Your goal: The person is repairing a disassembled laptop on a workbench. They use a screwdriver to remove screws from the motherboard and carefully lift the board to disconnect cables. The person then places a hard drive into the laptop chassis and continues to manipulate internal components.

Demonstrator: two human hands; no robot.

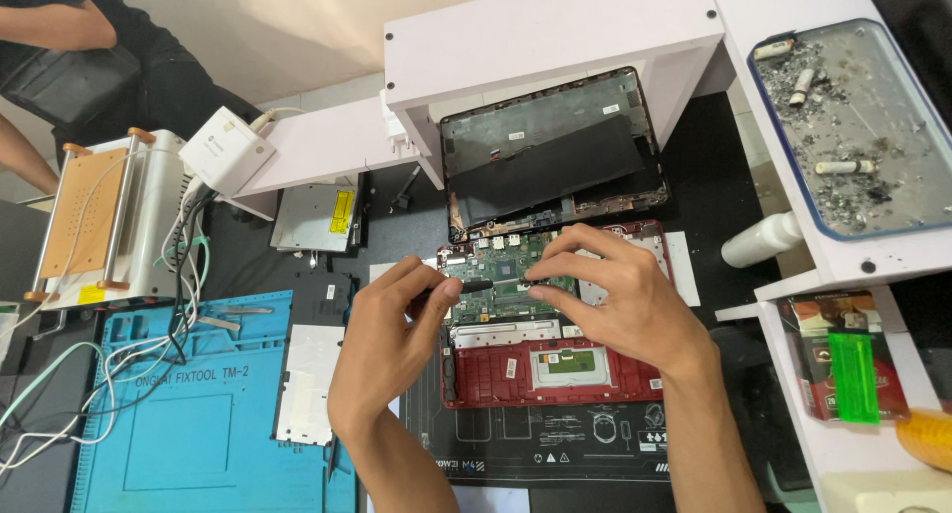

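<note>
Dark desk (714,156) is carrying an opened red laptop (555,364); left hand (382,340) and right hand (620,295) are both pinching one black screwdriver (486,286) over its green circuit board (501,265).

A blue silicone work mat (198,414) covers the lower left of the frame, with white cables (59,394) trailing over its upper edge. Above it stands a white heating machine with an orange plate (94,221). At upper right lies a clear tray of ash and cigarette butts (863,126), a white plastic bottle (762,239) just below it. A silver optical drive (317,216) lies near upper centre.
</note>
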